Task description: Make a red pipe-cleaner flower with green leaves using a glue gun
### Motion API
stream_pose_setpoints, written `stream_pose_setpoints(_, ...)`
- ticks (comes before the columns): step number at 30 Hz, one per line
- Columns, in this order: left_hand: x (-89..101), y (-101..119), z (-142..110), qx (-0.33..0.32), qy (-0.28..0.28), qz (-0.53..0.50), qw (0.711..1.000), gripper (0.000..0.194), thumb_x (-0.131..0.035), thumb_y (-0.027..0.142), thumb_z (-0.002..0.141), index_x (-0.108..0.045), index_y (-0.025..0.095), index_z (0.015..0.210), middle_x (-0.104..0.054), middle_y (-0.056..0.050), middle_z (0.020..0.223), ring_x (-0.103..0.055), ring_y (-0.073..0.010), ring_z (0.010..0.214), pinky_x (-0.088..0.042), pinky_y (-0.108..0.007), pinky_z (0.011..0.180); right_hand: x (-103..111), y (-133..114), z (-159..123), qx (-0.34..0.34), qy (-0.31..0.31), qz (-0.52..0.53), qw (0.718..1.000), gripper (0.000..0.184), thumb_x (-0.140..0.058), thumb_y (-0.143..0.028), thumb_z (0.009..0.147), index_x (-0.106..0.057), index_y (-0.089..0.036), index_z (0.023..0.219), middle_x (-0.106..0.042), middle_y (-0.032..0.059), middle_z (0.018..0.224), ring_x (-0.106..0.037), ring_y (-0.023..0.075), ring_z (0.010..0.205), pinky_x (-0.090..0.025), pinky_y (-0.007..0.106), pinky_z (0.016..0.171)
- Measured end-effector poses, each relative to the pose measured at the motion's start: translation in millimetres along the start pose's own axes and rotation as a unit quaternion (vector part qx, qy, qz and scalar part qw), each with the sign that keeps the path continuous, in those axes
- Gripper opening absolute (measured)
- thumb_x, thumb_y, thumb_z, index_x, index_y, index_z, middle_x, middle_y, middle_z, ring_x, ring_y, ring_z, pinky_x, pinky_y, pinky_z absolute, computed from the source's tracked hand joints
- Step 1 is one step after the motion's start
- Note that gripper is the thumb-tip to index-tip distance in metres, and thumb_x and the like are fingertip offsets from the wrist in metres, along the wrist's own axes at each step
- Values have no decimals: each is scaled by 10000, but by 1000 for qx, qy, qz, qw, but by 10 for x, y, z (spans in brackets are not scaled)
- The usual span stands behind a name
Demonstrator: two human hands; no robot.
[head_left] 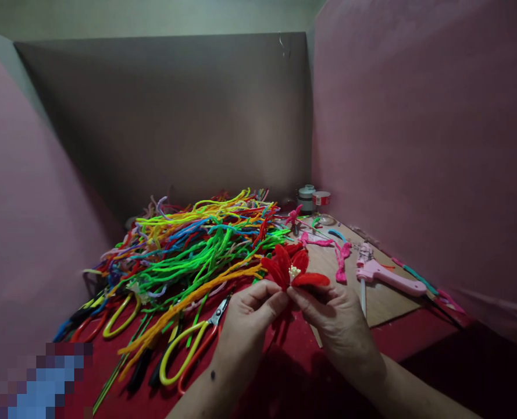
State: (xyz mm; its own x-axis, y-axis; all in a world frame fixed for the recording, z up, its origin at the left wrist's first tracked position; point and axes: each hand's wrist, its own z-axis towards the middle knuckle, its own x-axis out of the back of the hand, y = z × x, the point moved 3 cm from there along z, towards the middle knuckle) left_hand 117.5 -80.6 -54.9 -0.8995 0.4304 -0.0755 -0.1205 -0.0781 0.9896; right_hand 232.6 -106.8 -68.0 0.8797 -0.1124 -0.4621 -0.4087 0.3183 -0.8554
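Flanking the red flower [299, 262]: pipe cleaners [206, 250], scissors [216, 317], glue gun [379, 273]

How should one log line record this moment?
left hand: holds fuzzy red-petalled flower; right hand: holds same flower; nearby: pink glue gun on brown board

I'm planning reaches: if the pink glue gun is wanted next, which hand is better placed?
Likely the right hand: the pink glue gun lies ahead and to its right, while the left hand is farther away. Both pinch the red flower, so the left would hold it alone.
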Motion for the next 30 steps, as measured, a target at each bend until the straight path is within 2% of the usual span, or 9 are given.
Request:
stream_pose_setpoints(6,15,-83,24,43,-36,-101,993,137,-625,256,761,-628,139,690,-592,-22,671,-524,-120,661,-402,-240,678,20,3,-2,-30,-13,-34,999,99,-711,-285,691,-708,-186,692,-583,-17,619,-460,92,580,-404,241,590)
stream_pose_setpoints(10,4,-87,42,51,-64,-131,988,124,-612,227,768,-642,140,687,-632,-35,665,-562,-130,667,-422,-259,725,3,-48,0,-26,-42,-64,997,200,-671,-316,729,-641,-165,601,-480,-32,557,-374,80,541,-341,231,532)
stream_pose_setpoints(13,12,-97,42,57,-60,-139,987,108,-627,216,755,-641,143,677,-641,-29,660,-573,-126,649,-430,-252,710,-8,-104,-7,-17,-64,-85,994,292,-642,-348,749,-563,-154,546,-416,-39,536,-327,76,531,-291,227,503)
stream_pose_setpoints(20,0,-115,46,53,-58,-144,986,104,-644,212,735,-627,138,664,-644,-28,651,-576,-135,647,-432,-264,705,25,-108,-1,-13,-81,-131,988,352,-595,-378,782,-514,-154,523,-405,-35,530,-316,75,516,-269,233,493)
stream_pose_setpoints(24,-16,-117,44,57,-56,-161,984,101,-659,208,714,-619,146,646,-621,-12,601,-551,-119,605,-415,-242,666,27,-97,3,-5,-104,-132,986,350,-571,-367,807,-526,-164,525,-413,-33,534,-331,80,517,-284,235,499)
stream_pose_setpoints(30,-12,-111,40,50,-26,-168,984,130,-694,231,685,-613,138,644,-561,12,551,-460,-79,531,-360,-195,564,10,-128,-11,12,-139,-136,981,316,-538,-343,839,-630,-174,589,-386,-44,505,-255,70,471,-228,227,445)
